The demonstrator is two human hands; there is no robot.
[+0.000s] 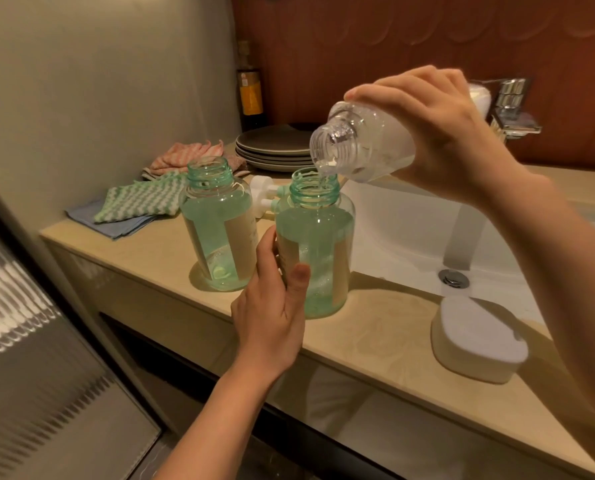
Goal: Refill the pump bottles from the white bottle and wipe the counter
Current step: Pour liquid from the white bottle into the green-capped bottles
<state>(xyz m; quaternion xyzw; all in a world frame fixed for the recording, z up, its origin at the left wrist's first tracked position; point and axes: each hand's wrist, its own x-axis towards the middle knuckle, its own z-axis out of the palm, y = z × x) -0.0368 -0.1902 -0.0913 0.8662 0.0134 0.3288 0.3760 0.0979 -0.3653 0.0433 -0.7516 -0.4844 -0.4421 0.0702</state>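
Note:
Two green-tinted pump bottles stand uncapped on the beige counter point(157, 258). My left hand point(271, 313) grips the right pump bottle point(318, 237) low on its side, thumb on the front. My right hand point(434, 129) holds the white bottle point(365, 147) tipped mouth-down over that bottle's neck, and clear liquid runs from it into the opening. The left pump bottle point(218, 223) stands beside it, untouched. Two white pump heads point(263, 194) lie behind the bottles.
Folded cloths, a green striped one point(140, 202) and a pink one point(185, 155), lie at the counter's back left beside a stack of dark plates point(271, 147). A white sink point(427, 233) sits to the right. A white lidded container point(479, 337) rests near the front edge.

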